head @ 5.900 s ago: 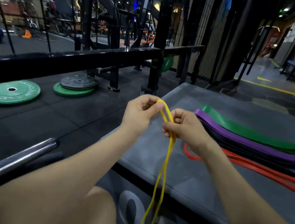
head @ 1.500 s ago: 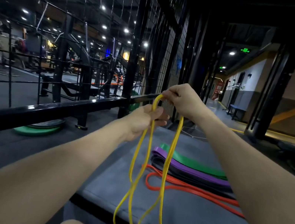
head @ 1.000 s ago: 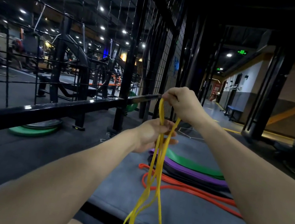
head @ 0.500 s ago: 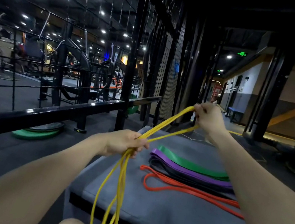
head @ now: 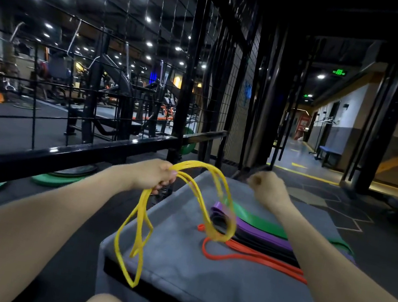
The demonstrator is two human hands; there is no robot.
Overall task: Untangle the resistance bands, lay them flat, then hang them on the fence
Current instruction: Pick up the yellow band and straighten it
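My left hand (head: 155,176) grips the thin yellow band (head: 139,222) near its middle. One loop hangs down past the front of the grey box (head: 236,283). The other loop arcs through the air to the right, blurred, above the bands on the box. My right hand (head: 266,188) is curled into a loose fist with nothing in it, apart from the yellow band. On the box lie a green band (head: 257,220), a purple band (head: 255,230), a black band (head: 256,242) and an orange band (head: 249,255), side by side. The black wire fence (head: 79,72) rises at the left.
A black rail (head: 60,156) runs along the foot of the fence. Green weight plates (head: 56,181) lie on the floor beyond it. A corridor with a blue bench (head: 330,153) opens at the right. My knees show at the bottom edge.
My right hand has let go of the yellow band, and the freed loop is swinging down to the right. My left hand keeps its grip and has moved a little up and right.
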